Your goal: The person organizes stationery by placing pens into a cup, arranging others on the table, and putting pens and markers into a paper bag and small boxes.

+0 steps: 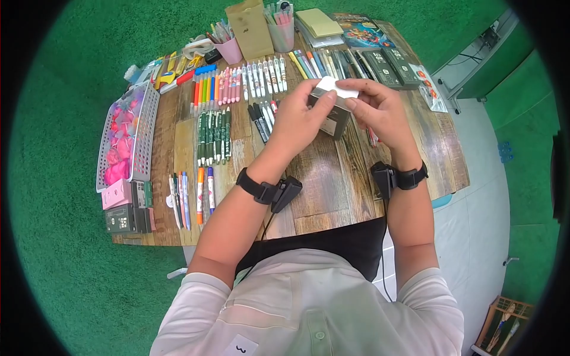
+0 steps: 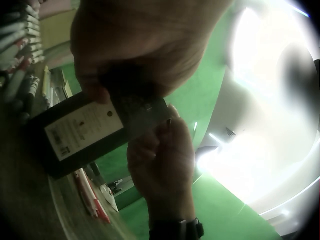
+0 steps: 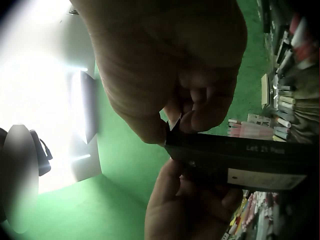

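A dark box (image 1: 333, 126) is raised over the middle of the table, its white inner flap (image 1: 344, 93) showing at the top. My left hand (image 1: 297, 121) grips the box by its side, thumb near the upper edge. At the flap, my right hand (image 1: 383, 115) pinches the box's top end between thumb and fingers. In the left wrist view, a pale printed label (image 2: 82, 127) covers part of one face. White lettering runs along a narrow side of the box (image 3: 265, 150) in the right wrist view. The box's inside is hidden.
Rows of green pens (image 1: 214, 136), white pens (image 1: 264, 77) and coloured markers (image 1: 205, 89) lie on the wooden table (image 1: 320, 202). A white basket (image 1: 148, 121) of pink items stands left, stacked boxes (image 1: 122, 219) below it. More dark boxes (image 1: 381, 68) lie back right.
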{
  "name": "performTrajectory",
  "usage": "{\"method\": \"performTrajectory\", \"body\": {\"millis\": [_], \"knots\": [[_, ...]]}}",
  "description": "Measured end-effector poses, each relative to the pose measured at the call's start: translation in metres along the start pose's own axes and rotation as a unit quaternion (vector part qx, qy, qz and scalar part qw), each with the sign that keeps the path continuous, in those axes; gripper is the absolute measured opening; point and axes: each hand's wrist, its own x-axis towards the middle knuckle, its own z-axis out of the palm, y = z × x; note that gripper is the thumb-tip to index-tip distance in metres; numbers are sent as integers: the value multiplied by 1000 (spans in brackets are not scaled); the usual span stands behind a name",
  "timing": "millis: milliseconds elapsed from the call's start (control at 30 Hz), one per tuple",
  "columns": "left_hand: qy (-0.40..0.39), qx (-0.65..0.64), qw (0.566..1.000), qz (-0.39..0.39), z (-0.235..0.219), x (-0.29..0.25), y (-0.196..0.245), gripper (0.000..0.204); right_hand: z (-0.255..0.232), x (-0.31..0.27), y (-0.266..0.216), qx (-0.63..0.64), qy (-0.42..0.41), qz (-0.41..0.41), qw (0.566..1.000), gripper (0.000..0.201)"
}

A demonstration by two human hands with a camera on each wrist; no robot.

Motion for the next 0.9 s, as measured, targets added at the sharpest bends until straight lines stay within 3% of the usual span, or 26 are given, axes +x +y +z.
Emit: {"method": "performTrajectory", "body": {"millis": [33, 133, 200, 300, 400, 567, 633, 900], "knots": [[25, -29, 999, 8, 2, 1, -4, 37, -1, 0, 1, -1, 4, 3, 1000, 33], [1, -63, 998, -26, -4, 1, -4, 40, -1, 5, 9, 37, -40, -13, 998, 36], [0, -68, 998, -3, -5, -1, -3, 41, 0, 13, 24, -40, -37, -179, 982, 38], [-5, -90, 996, 17, -7, -3, -5, 41, 0, 16, 29, -18, -51, -206, 977, 38], [-26, -87, 996, -22, -9, -4, -2, 41, 2, 17, 30, 18, -69, -189, 979, 38], [3, -172, 982, -81, -8, 2, -9, 35, 9, 17, 29, 15, -98, -203, 974, 40], [15, -174, 981, -89, -5, 2, -6, 34, 13, 17, 29, 11, -100, -221, 970, 41], [22, -186, 978, -86, -4, 1, -9, 42, 9, 12, 28, -11, -97, -167, 981, 45]]}}
